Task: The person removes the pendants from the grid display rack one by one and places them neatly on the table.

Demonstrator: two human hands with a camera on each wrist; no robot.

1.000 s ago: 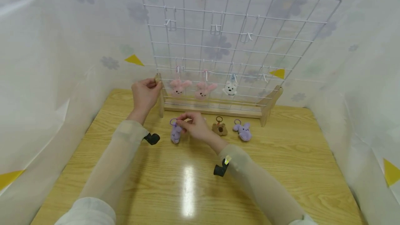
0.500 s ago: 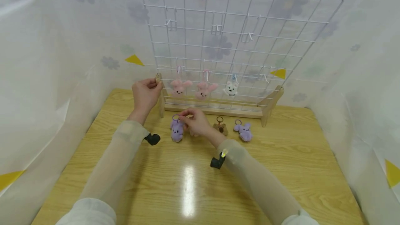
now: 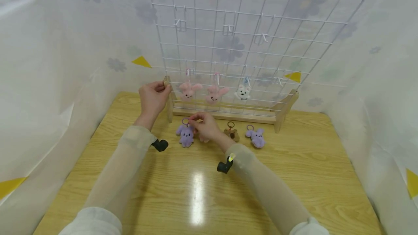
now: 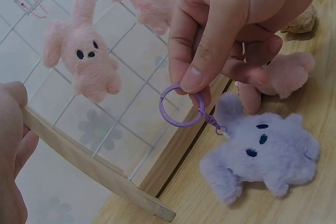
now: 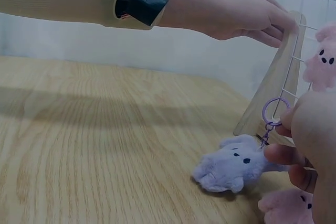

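Note:
My right hand [image 3: 205,125] pinches the purple ring [image 4: 181,125] of a lavender bunny plush keychain [image 3: 186,135] between thumb and fingers. The plush hangs by a short chain from the ring, low over the tabletop, its face toward the head camera. At the left end of the wire rack, my left hand [image 3: 153,97] grips the top of the wooden side support [image 3: 170,106]. Partly behind my right hand lies a pink plush [image 4: 287,74] on the table, seen in both wrist views.
On the white wire grid [image 3: 240,50] hang two pink bunny plushes [image 3: 188,91] and a white bear plush [image 3: 243,92]; other hooks [image 3: 262,38] stick out bare. A brown bear keychain [image 3: 232,135] and another lavender bunny [image 3: 258,139] lie on the wooden table [image 3: 156,191] to the right.
The lavender bunny has turned from sideways to face the head camera and risen slightly, as my right hand shifted a little upward. My left hand stays on the support.

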